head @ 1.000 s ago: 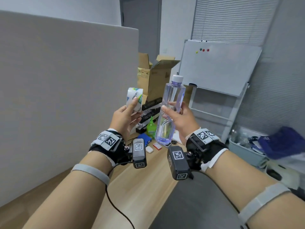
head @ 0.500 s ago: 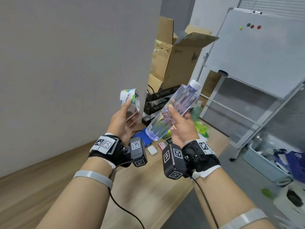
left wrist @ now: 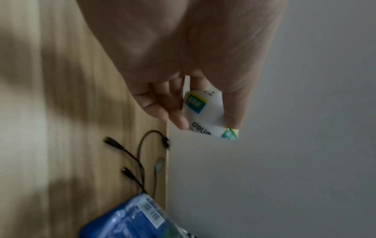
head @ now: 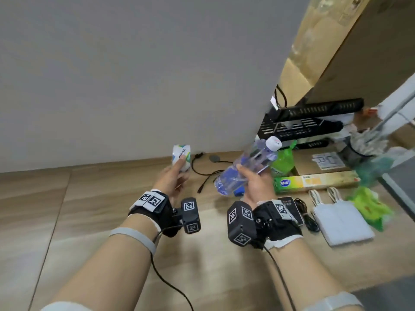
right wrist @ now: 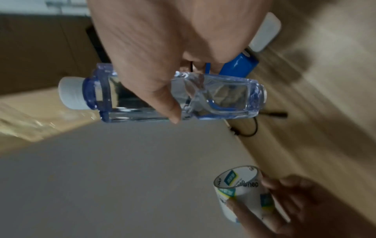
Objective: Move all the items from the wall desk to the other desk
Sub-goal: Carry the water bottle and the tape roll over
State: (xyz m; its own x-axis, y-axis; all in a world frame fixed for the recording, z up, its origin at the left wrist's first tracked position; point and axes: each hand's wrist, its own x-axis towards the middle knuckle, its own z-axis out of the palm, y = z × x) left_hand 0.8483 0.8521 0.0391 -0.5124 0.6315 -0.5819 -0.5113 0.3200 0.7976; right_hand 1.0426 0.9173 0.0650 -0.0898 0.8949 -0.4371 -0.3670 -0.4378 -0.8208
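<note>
the left hand (head: 171,179) is held above the wooden tabletop (head: 94,212), thumb and fingers pinched on a roll of clear tape (head: 181,156) with a white, green and blue printed label; the left wrist view shows the thumb on one side of the roll and the fingers (left wrist: 162,104) on the other. the right hand (head: 254,185) is clamped around the middle of a clear water bottle (head: 244,169) with a white cap (head: 273,143); the bottle is tilted, cap up and to the right, and clear of the tabletop. both hands are close to a grey partition (head: 134,75) that stands along the back edge of the tabletop. on the tabletop lie a black cable (head: 207,176) near the partition, a green bottle (head: 283,162) just behind the water bottle, a long green and yellow box (head: 314,181), a white pouch (head: 343,221) with loops, a green packet (head: 370,208), a dark phone (head: 292,207) partly behind the right wrist, and black trays (head: 310,122) beside a cardboard box (head: 359,52).
</note>
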